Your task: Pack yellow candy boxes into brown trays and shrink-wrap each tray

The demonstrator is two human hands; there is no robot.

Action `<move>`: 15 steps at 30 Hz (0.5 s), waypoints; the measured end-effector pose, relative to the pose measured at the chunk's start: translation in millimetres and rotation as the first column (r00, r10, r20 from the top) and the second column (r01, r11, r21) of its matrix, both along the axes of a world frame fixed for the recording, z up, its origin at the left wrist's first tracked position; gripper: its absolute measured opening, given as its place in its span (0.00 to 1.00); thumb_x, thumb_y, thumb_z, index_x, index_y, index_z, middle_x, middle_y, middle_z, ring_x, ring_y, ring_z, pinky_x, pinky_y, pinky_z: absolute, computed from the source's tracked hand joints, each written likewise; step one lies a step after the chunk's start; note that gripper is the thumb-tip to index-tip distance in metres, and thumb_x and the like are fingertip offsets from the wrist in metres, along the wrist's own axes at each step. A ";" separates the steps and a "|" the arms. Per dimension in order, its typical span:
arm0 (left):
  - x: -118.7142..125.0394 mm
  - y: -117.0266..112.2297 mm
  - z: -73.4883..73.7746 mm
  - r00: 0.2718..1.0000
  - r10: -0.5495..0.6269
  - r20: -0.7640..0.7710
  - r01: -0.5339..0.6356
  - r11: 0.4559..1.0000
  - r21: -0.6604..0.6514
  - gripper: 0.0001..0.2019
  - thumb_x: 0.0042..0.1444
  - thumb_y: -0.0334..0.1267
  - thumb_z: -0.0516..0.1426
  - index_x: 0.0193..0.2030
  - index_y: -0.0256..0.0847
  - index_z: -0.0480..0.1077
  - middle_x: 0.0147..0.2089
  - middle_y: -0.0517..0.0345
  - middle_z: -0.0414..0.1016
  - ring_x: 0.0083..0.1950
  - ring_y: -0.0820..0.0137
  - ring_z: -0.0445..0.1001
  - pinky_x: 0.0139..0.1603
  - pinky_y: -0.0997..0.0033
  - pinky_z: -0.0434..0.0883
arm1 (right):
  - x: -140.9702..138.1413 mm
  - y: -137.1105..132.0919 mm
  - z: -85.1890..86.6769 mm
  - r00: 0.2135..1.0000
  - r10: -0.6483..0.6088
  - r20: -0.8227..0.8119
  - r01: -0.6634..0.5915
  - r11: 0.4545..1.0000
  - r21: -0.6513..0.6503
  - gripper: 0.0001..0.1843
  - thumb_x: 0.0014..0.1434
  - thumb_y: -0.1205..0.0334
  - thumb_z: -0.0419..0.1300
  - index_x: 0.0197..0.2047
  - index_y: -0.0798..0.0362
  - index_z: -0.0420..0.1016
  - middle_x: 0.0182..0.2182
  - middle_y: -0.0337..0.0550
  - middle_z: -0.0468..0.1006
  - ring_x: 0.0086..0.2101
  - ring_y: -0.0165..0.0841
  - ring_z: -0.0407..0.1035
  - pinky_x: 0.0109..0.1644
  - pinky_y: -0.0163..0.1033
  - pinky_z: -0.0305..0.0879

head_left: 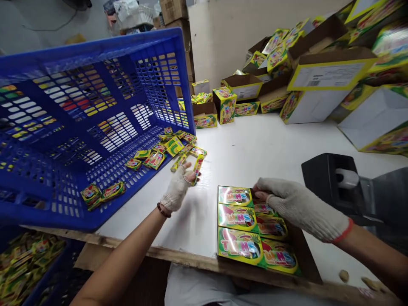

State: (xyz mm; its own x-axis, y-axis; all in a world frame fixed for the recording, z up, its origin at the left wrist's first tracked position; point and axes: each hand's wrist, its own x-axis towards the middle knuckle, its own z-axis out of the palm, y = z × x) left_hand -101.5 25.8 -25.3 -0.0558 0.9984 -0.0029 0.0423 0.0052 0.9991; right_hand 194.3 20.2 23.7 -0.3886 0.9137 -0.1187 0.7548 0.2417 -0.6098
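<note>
My left hand [180, 182], in a white knitted glove with bare fingertips, is closed on a small yellow-green box [198, 166] just off the lip of a blue plastic crate. Several like boxes [174, 146] lie loose at the crate's mouth and on the table beside it. My right hand [287, 204], also gloved, reaches into the far side of an open carton [307, 255]. Its fingers are bent and pressed together; whatever they grip is hidden. Inside the carton, "TWINS" boxes [239, 216] stand in two columns, the right one partly under my hand.
The blue crate [188, 85] lies tipped on its side at the left. Open printed cartons [331, 72] are piled along the back right. A black device [331, 178] sits at the right. Another crate below left holds many small boxes [28, 263]. The wooden table edge [178, 255] runs in front.
</note>
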 end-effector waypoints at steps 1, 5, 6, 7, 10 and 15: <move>16.1 -10.4 10.6 0.971 -0.113 0.213 0.126 0.991 -0.049 0.30 0.56 0.55 0.61 0.59 0.36 0.67 0.48 0.46 0.80 0.41 0.67 0.79 0.46 0.65 0.75 | -5.4 0.1 9.4 0.997 -0.023 -0.080 0.024 1.000 0.007 0.15 0.61 0.55 0.52 0.41 0.52 0.77 0.39 0.48 0.82 0.39 0.40 0.75 0.45 0.43 0.70; 69.4 -38.9 44.9 0.757 -0.365 0.541 0.490 0.866 -0.101 0.32 0.52 0.60 0.64 0.53 0.35 0.74 0.48 0.43 0.81 0.42 0.61 0.80 0.46 0.61 0.77 | -21.4 -2.0 29.1 0.913 -0.012 -0.408 -0.056 0.986 -0.154 0.24 0.59 0.48 0.57 0.52 0.54 0.77 0.47 0.49 0.82 0.44 0.41 0.76 0.49 0.45 0.73; 77.7 -41.9 48.8 0.750 -0.388 0.535 0.516 0.850 -0.106 0.33 0.53 0.62 0.63 0.54 0.35 0.74 0.48 0.43 0.81 0.44 0.59 0.80 0.48 0.59 0.77 | -20.4 -2.3 30.6 0.877 -0.020 -0.480 -0.093 0.973 -0.211 0.25 0.59 0.47 0.58 0.53 0.54 0.76 0.46 0.49 0.83 0.43 0.41 0.76 0.48 0.45 0.74; 83.6 -43.5 50.4 0.774 -0.405 0.487 0.513 0.852 -0.108 0.33 0.56 0.63 0.60 0.54 0.35 0.74 0.48 0.43 0.81 0.46 0.57 0.80 0.51 0.56 0.77 | -16.6 -2.1 31.3 0.844 -0.047 -0.534 -0.105 0.962 -0.251 0.26 0.59 0.46 0.58 0.54 0.55 0.76 0.45 0.48 0.83 0.42 0.41 0.77 0.47 0.46 0.75; 91.2 -44.1 42.2 0.933 -0.359 0.033 0.360 0.933 -0.011 0.30 0.65 0.61 0.50 0.52 0.35 0.76 0.53 0.42 0.80 0.55 0.55 0.78 0.61 0.50 0.73 | 8.5 2.4 32.0 0.860 -0.090 -0.502 -0.016 0.979 -0.203 0.26 0.58 0.48 0.60 0.55 0.54 0.75 0.45 0.47 0.83 0.43 0.41 0.77 0.47 0.45 0.75; 101.3 -48.2 8.9 0.576 -0.058 -0.815 0.409 0.884 0.227 0.27 0.68 0.48 0.49 0.65 0.31 0.68 0.71 0.37 0.64 0.74 0.49 0.59 0.74 0.38 0.55 | 40.9 15.9 33.4 0.956 0.040 0.291 -0.046 0.999 0.012 0.22 0.56 0.68 0.57 0.54 0.52 0.78 0.48 0.49 0.83 0.48 0.43 0.76 0.52 0.45 0.72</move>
